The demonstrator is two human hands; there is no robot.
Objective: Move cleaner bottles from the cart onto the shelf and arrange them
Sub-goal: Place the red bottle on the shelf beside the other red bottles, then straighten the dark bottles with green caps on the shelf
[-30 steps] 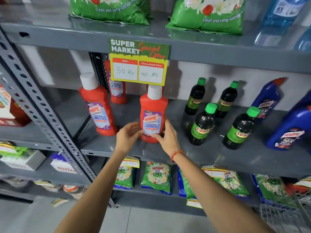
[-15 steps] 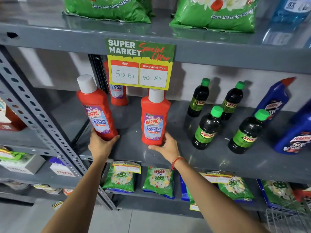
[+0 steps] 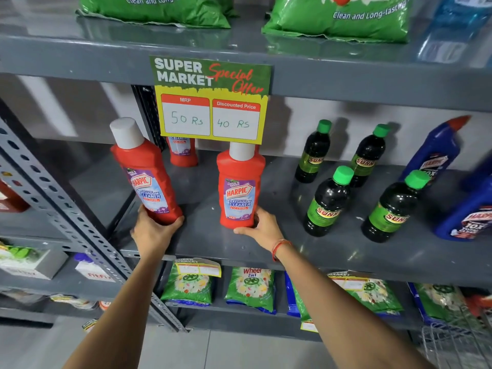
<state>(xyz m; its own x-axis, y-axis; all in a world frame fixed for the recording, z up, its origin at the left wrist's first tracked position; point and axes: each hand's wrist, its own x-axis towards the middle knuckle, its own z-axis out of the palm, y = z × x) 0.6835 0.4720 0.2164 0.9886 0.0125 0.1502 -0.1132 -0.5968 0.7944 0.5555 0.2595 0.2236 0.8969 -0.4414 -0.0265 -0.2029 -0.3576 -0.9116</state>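
Two red Harpic bathroom cleaner bottles with white caps stand at the front of the grey middle shelf (image 3: 213,243). My left hand (image 3: 153,233) grips the base of the left bottle (image 3: 146,177), which leans to the left. My right hand (image 3: 262,230) wraps the base of the middle bottle (image 3: 239,190), which stands upright under the price sign. A third red bottle (image 3: 182,153) stands at the back, its top hidden by the sign.
Several dark green-capped Sunny bottles (image 3: 330,201) stand right of my hands, then blue Harpic bottles (image 3: 436,153) at the far right. A perforated upright (image 3: 53,198) bounds the shelf on the left. Detergent packs (image 3: 251,288) fill the lower shelf. A wire cart corner (image 3: 458,344) shows bottom right.
My left hand left the middle bottle and took the base of the left bottle. My right hand slid down to the middle bottle's base.
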